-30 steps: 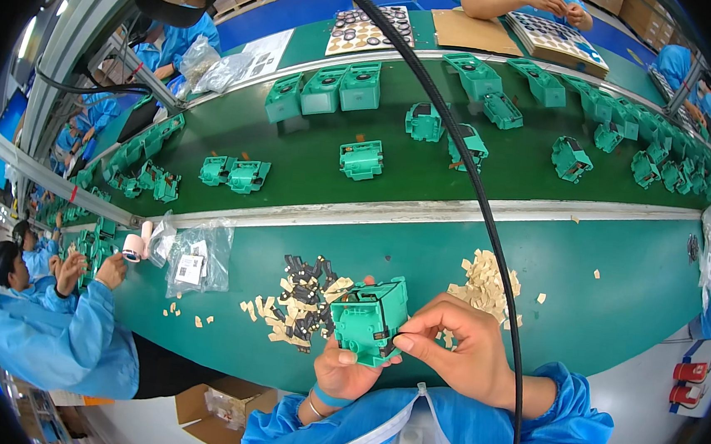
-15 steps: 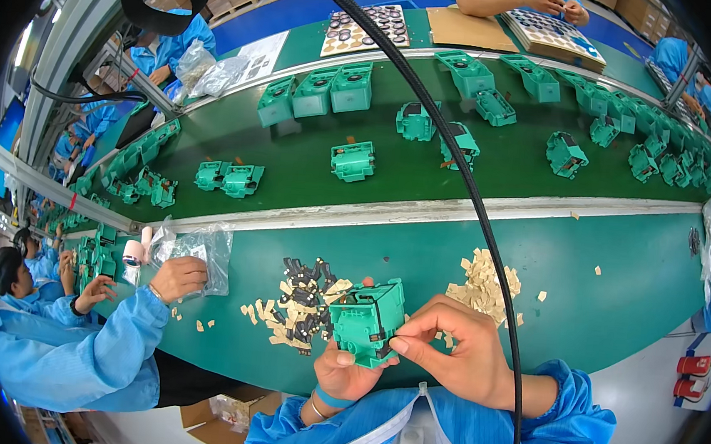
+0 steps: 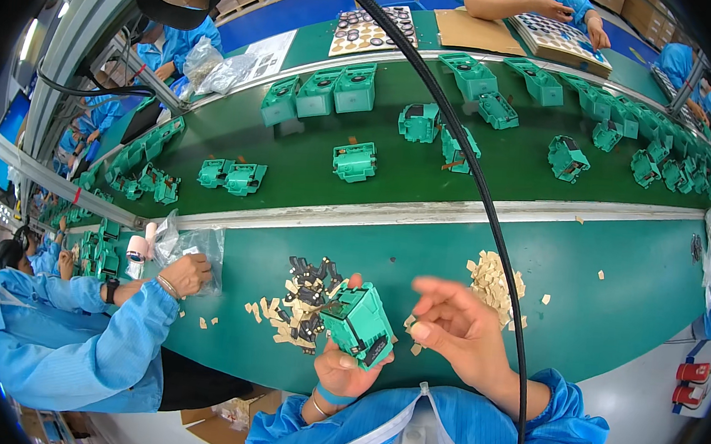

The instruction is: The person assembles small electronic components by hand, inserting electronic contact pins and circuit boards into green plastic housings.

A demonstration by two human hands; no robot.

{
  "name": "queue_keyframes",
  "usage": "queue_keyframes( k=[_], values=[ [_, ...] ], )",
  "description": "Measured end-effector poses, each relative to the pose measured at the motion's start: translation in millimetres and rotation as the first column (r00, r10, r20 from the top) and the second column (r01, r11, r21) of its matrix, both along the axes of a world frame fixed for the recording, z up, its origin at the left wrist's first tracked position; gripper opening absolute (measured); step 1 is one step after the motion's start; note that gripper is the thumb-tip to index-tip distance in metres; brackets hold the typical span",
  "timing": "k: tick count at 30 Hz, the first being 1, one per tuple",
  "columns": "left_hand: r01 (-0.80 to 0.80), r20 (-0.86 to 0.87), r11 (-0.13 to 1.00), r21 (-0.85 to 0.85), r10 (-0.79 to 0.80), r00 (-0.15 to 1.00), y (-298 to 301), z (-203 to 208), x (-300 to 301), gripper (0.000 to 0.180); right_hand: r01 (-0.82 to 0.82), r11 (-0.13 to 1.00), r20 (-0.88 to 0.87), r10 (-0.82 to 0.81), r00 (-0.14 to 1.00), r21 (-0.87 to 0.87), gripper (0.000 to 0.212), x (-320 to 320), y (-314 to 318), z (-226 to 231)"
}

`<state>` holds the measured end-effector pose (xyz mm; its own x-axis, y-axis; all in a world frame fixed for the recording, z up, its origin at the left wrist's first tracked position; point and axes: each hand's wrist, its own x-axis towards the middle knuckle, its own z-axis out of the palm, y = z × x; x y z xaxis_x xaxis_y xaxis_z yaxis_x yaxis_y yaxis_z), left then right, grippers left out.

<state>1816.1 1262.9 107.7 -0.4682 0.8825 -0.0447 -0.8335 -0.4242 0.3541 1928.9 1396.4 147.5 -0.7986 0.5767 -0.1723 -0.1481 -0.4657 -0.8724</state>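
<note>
My left hand (image 3: 345, 373) is closed round a green plastic housing (image 3: 359, 324) from below and holds it tilted over the table. A small black piece (image 3: 376, 350) sits on the housing's lower right side. To the right of the housing, my right hand (image 3: 465, 335) is off it, with index finger and thumb apart. A small beige paper piece (image 3: 409, 321) shows at the thumb tip; whether it sticks to the thumb or lies on the table, I cannot tell. Behind the housing lies a mixed heap of black parts (image 3: 311, 283) and beige pieces.
A pile of beige pieces (image 3: 494, 290) lies beyond my right hand. A black cable (image 3: 490, 212) hangs across the view. Past the metal rail (image 3: 356, 214), a green belt (image 3: 293, 171) carries several green housings. At left, a co-worker's hand (image 3: 187, 274) touches a clear plastic bag (image 3: 210, 248).
My right hand has left the housing's side and moved up and right, its fingers spreading. The housing has turned in my left hand, so the black piece now faces lower right.
</note>
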Motion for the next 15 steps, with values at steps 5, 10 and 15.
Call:
queue_keyframes(
  k=[5, 10, 15],
  values=[
    [-0.036, 0.102, 0.992, -0.119, 0.049, 0.994, 9, 4, 13, 0.097, -0.256, 0.947, 0.081, 0.245, 0.966, 0.194, 0.021, -2, 3, -3],
    [0.03, 0.059, 0.997, -0.075, -0.026, 0.998, -1, -9, 8, 0.096, -0.224, 0.974, 0.024, 0.225, 0.974, -0.041, 0.024, -9, 8, -12],
    [-0.029, -0.047, 0.983, -0.182, 0.021, 0.999, 9, -1, 10, 0.093, -0.256, 0.926, 0.063, 0.248, 0.967, 0.277, 0.024, -4, 14, -17]
  ],
)
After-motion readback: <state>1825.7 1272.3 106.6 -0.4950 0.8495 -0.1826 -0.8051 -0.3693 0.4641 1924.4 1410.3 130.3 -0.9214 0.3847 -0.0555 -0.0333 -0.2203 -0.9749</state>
